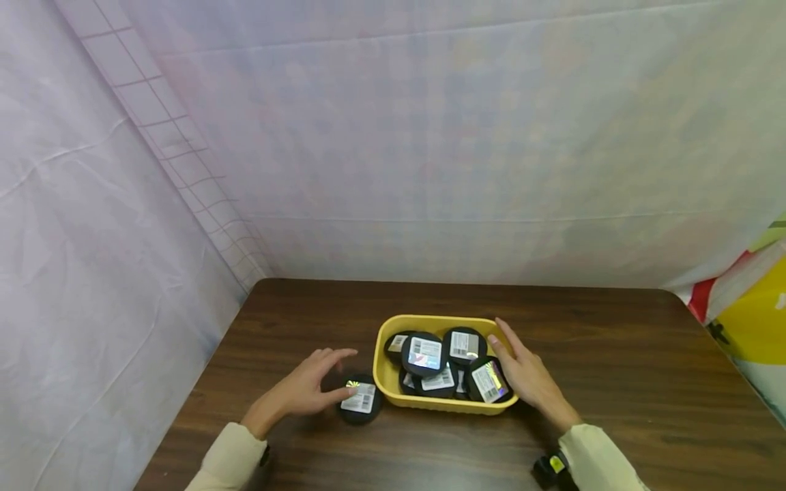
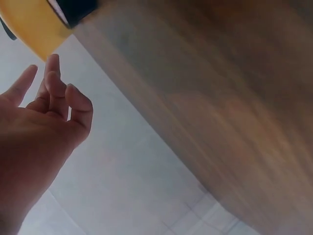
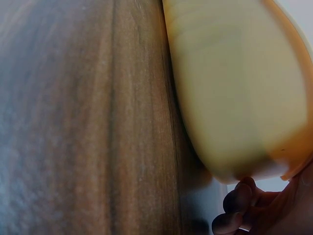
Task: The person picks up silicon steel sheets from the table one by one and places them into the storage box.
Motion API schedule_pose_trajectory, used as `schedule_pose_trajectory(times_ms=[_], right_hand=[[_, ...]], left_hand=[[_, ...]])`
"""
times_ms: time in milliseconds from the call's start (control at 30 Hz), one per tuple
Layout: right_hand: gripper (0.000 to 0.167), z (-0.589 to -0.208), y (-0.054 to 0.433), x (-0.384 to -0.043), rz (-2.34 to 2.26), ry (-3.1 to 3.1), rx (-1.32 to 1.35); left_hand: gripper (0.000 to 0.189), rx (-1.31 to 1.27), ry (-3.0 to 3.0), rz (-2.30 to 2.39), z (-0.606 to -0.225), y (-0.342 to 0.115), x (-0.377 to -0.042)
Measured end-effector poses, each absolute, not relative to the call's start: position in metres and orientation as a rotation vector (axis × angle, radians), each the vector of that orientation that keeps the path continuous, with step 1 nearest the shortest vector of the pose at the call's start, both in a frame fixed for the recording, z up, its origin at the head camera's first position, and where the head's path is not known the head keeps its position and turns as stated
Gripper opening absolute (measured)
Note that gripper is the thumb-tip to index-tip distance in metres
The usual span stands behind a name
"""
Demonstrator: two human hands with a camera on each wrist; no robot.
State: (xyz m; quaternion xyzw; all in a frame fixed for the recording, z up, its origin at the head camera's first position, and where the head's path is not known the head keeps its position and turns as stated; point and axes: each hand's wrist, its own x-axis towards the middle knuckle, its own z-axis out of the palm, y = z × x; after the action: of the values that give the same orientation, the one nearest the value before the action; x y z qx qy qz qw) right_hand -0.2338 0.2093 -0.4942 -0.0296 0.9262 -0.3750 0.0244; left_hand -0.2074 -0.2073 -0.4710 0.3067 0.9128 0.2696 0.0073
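A yellow plastic basket (image 1: 442, 404) stands on the table, holding several black round discs (image 1: 424, 354) with white barcode labels, some stacked on others. My right hand (image 1: 529, 374) holds the basket's right end, thumb over the rim and fingers along the outside. The right wrist view shows its curled fingers (image 3: 239, 198) against the basket wall (image 3: 234, 93). Just left of the basket, one more labelled black disc (image 1: 361, 408) lies on the table. My left hand (image 1: 303, 385) reaches over from the left with fingers spread; its thumb tip overlaps that disc in the head view.
The brown wood-grain table (image 1: 614, 368) has a white sheet (image 1: 460, 150) hanging behind it and another on the left. At the far right edge hangs a yellow and red item (image 1: 755, 314). A black strapped device (image 1: 549, 469) sits at the right wrist.
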Motion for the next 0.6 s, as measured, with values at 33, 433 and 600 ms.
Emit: schedule_pose_trajectory(times_ms=[33,433,600], right_hand=[[0.070,-0.494,0.209,-0.234,-1.161,2.863,-0.091],[0.070,-0.495,0.209,-0.234,-1.157,2.863,-0.093],[0.070,-0.496,0.209,-0.234,-1.160,2.861,-0.093]], left_hand=[[0.065,0.947,2.848,0.841,-0.472,-0.210,-0.206],[0.067,0.856,2.776,0.852,-0.483,-0.226,-0.191],[0.075,0.826,2.738,0.840,-0.489,-0.226,-0.188]])
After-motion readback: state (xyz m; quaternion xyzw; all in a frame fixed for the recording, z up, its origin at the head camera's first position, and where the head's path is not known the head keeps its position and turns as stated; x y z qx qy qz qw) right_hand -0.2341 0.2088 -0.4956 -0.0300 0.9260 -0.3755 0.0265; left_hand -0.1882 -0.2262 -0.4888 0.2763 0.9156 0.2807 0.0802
